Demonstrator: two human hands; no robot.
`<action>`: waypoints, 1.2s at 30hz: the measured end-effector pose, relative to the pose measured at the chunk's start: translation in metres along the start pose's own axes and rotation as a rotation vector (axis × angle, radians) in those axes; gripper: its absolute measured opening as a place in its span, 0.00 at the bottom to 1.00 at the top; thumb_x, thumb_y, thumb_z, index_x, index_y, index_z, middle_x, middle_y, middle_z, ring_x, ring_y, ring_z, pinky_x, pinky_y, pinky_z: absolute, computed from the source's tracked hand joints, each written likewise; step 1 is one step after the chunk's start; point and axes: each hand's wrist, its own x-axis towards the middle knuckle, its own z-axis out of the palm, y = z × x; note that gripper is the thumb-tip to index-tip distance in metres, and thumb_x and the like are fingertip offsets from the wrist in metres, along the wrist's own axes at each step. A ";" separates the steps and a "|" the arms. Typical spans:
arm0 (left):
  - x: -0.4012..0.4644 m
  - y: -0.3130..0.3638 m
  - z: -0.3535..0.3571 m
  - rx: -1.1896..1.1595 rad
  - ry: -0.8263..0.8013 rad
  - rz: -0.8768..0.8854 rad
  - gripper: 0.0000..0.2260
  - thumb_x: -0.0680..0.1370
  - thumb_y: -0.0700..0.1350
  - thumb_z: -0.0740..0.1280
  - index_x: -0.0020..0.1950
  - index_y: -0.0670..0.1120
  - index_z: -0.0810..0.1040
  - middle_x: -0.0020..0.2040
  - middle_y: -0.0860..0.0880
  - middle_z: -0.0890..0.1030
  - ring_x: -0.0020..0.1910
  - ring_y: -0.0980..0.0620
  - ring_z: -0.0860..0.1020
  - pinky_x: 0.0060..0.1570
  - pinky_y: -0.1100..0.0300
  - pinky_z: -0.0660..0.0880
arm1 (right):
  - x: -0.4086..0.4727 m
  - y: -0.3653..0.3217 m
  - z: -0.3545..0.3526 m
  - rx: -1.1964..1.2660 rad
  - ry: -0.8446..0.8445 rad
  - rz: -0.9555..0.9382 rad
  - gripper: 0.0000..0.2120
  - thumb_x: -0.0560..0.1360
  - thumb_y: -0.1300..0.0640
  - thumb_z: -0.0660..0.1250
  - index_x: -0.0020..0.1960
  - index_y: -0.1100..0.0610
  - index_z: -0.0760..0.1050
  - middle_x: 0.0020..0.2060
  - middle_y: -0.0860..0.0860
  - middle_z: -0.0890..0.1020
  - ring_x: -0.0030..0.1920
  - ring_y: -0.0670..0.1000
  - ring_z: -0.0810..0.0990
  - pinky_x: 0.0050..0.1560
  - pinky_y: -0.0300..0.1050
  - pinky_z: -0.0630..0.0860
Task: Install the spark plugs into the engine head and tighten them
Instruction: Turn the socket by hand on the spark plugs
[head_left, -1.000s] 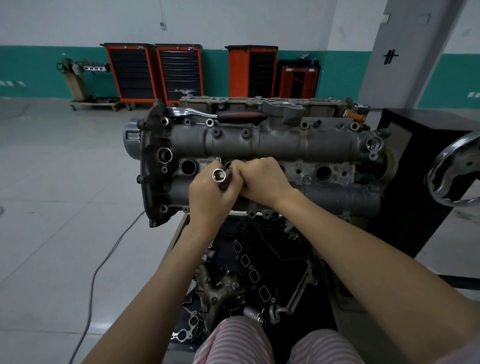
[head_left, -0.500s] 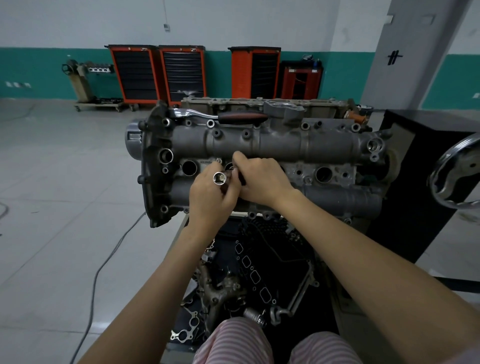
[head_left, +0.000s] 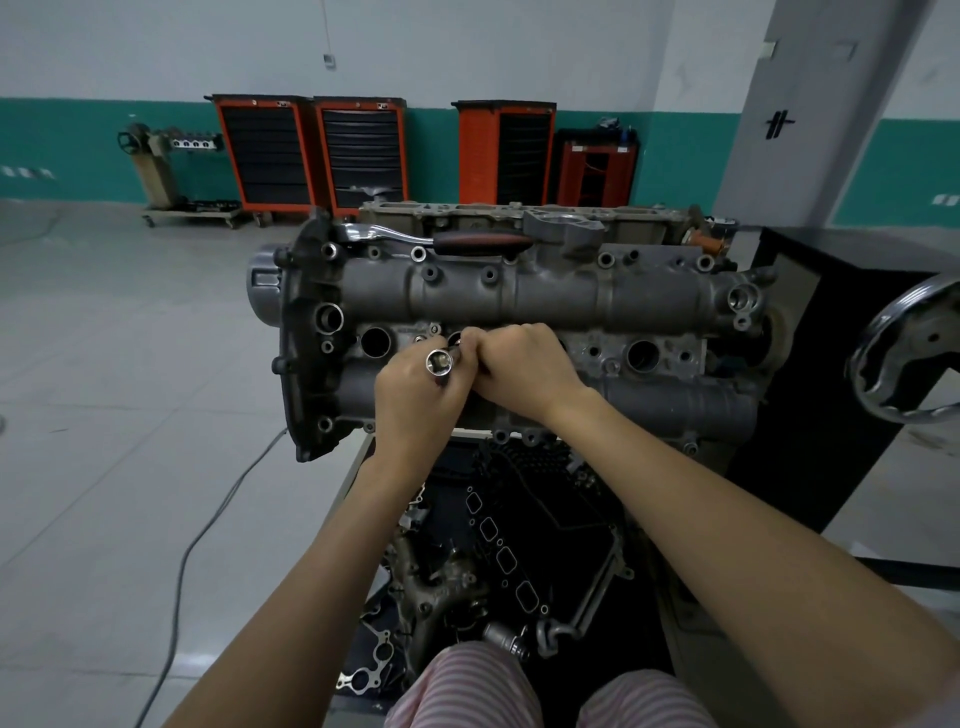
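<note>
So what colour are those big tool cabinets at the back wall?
Orange-red frames with black drawer fronts, on the tool cabinets, seen in the head view.

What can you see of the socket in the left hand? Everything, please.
The socket is a bright chromed metal tube, its open round end turned up toward the camera, hollow and dark inside. Its body tilts down and to the right and soon disappears between the fingers. The left hand holds it in a curled grip, and the right hand closes in against it from the right. It sits just in front of the engine head, near the second plug hole from the left. What is inside it cannot be seen.
</note>
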 end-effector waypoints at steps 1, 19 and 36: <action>-0.001 0.000 0.000 0.012 -0.008 0.014 0.20 0.76 0.51 0.59 0.29 0.40 0.67 0.26 0.46 0.69 0.26 0.46 0.69 0.26 0.51 0.66 | 0.000 0.000 0.000 0.009 -0.023 0.017 0.05 0.68 0.58 0.67 0.37 0.59 0.74 0.25 0.56 0.79 0.25 0.59 0.77 0.28 0.39 0.59; 0.000 -0.002 0.000 -0.027 0.002 -0.009 0.19 0.75 0.47 0.66 0.30 0.45 0.61 0.25 0.54 0.62 0.25 0.48 0.65 0.28 0.56 0.62 | 0.002 -0.001 -0.002 -0.026 -0.094 0.047 0.06 0.69 0.59 0.67 0.37 0.62 0.77 0.28 0.60 0.80 0.29 0.63 0.78 0.29 0.43 0.61; -0.004 -0.001 -0.002 -0.038 -0.002 0.018 0.16 0.75 0.51 0.60 0.32 0.43 0.65 0.27 0.48 0.67 0.27 0.49 0.67 0.28 0.59 0.61 | 0.000 0.000 -0.002 0.025 -0.085 -0.043 0.06 0.69 0.61 0.68 0.41 0.62 0.72 0.27 0.57 0.79 0.27 0.61 0.77 0.27 0.41 0.60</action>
